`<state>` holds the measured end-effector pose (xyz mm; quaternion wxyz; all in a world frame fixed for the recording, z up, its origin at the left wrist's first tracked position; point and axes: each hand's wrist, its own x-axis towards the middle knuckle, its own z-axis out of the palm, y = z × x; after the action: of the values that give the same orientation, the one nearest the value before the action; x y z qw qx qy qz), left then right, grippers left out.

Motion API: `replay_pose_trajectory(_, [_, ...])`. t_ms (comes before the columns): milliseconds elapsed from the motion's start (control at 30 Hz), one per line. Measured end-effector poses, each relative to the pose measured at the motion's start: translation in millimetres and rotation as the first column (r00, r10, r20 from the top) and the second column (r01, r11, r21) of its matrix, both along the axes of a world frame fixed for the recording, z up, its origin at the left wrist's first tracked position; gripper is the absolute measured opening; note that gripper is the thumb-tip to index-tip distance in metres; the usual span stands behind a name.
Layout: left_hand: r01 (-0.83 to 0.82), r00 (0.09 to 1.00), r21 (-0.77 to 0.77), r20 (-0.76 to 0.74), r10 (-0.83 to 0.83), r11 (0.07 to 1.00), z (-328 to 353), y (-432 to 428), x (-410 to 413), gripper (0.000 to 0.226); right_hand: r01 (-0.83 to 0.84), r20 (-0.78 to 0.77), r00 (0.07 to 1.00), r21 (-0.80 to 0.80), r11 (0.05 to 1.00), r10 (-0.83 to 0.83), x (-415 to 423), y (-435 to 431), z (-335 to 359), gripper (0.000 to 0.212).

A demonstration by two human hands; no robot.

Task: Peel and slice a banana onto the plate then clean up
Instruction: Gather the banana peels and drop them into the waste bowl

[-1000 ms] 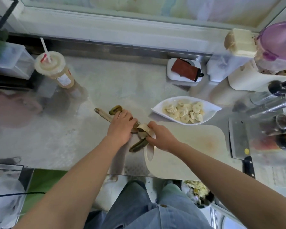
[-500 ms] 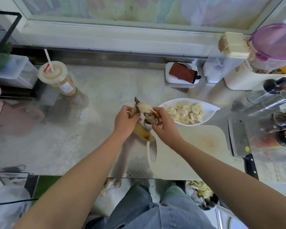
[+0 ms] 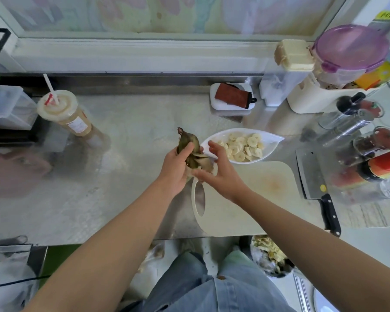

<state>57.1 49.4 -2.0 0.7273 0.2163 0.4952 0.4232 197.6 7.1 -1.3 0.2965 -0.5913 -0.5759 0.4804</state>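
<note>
The left hand is holding the bunched banana peel up above the surface, its grip clamped around the middle of the bundle. The dark stem end is pointing up and away from the person, and loose strips are hanging out toward the right. The right hand is hovering just beside the peel with its grip apart: the fingers are spread and fairly straight, the palm is facing the bundle, and nothing is curled round it. Whether its thumb is brushing the lowest strip cannot be told.

Just behind the right hand, the white leaf-shaped plate is sitting on the surface, carrying the banana slices in a loose heap. The pale cutting board is lying in front of the plate, under the right wrist, with its handle hole toward the left. A cleaver is resting flat just to the right of the board, with its black handle pointing toward the person.

Well to the left, a lidded drink cup with a straw is standing on the surface. Below the near edge, a bin is showing pale scraps inside.
</note>
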Motion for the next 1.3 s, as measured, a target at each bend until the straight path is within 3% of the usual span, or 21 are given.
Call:
replay_pose_trajectory(67, [0.079, 0.996, -0.001, 0.052, -0.079, 0.997, 9, -2, 12, 0.036, -0.018, -0.125, 0.992, -0.102, 0.995, 0.005, 2, -1, 5, 0.107])
replay_pose_trajectory(133, [0.149, 0.987, -0.027, 0.061, -0.147, 0.989, 12, -3, 23, 0.043, 0.022, -0.179, 0.982, -0.171, 0.985, -0.053, 8, -4, 6, 0.108])
replay_pose_trajectory(300, [0.265, 0.964, -0.019, 0.015, -0.264, 0.964, 9, -10, 45, 0.039, 0.143, -0.158, 0.971, -0.208, 0.967, -0.178, 33, -17, 8, 0.035])
replay_pose_trajectory(400, [0.244, 0.938, -0.011, -0.251, -0.239, 0.97, 14, -15, 61, 0.027, 0.199, -0.071, 0.973, -0.201, 0.959, -0.217, 57, -27, 7, 0.017])
replay_pose_trajectory(467, [0.246, 0.837, 0.107, -0.524, -0.156, 0.963, 6, -20, 68, 0.045, 0.211, 0.045, 0.978, -0.178, 0.961, -0.206, 73, -37, 9, 0.017])
replay_pose_trajectory(533, [0.394, 0.663, 0.368, -0.749, 0.017, 0.842, -2, -29, 73, 0.056, 0.194, 0.17, 0.971, -0.144, 0.97, -0.169, 89, -48, 11, 0.018])
replay_pose_trajectory(567, [0.543, 0.589, 0.471, -0.804, 0.084, 0.695, -3, -34, 78, 0.057, 0.177, 0.199, 0.969, -0.136, 0.975, -0.148, 97, -55, 13, 0.017])
replay_pose_trajectory(633, [0.787, 0.453, 0.445, -0.887, 0.089, 0.428, -3, -46, 93, 0.06, 0.133, 0.21, 0.972, -0.136, 0.982, -0.102, 112, -71, 16, 0.013])
replay_pose_trajectory(700, [0.871, 0.385, 0.357, -0.923, -0.017, 0.339, -6, -61, 108, 0.06, 0.128, 0.223, 0.97, -0.124, 0.984, -0.099, 127, -86, 19, 0.012])
replay_pose_trajectory(767, [0.852, 0.424, 0.315, -0.883, -0.2, 0.419, -7, -77, 125, 0.058, 0.195, 0.221, 0.961, -0.124, 0.973, -0.164, 143, -102, 20, 0.02])
replay_pose_trajectory(833, [0.849, 0.46, 0.249, -0.781, -0.423, 0.466, -1, -92, 146, 0.053, 0.309, 0.098, 0.95, -0.165, 0.937, -0.296, 160, -117, 19, 0.027])
replay_pose_trajectory(933, [0.861, 0.489, 0.201, -0.579, -0.653, 0.467, 7, -117, 177, 0.019, 0.446, -0.112, 0.871, -0.231, 0.865, -0.479, 181, -138, 18, 0.027])
replay_pose_trajectory(1100, [0.831, 0.529, 0.15, -0.507, -0.681, 0.535, 0, -163, 216, 0.04, 0.564, -0.383, 0.639, -0.356, 0.745, -0.667, 206, -166, 10, 0.019])
replay_pose_trajectory(1167, [0.822, 0.533, 0.162, -0.553, -0.64, 0.545, 2, -176, 233, 0.043, 0.47, -0.475, 0.589, -0.457, 0.755, -0.654, 217, -178, 8, 0.032])
replay_pose_trajectory(1233, [0.795, 0.583, 0.177, -0.483, -0.653, 0.58, 5, -188, 252, 0.05, 0.419, -0.467, 0.605, -0.502, 0.757, -0.645, 227, -191, 2, 0.056])
replay_pose_trajectory(1300, [0.756, 0.635, 0.138, -0.39, -0.666, 0.64, 2, -200, 268, 0.05, 0.476, -0.416, 0.586, -0.519, 0.71, -0.696, 235, -203, -8, 0.077])
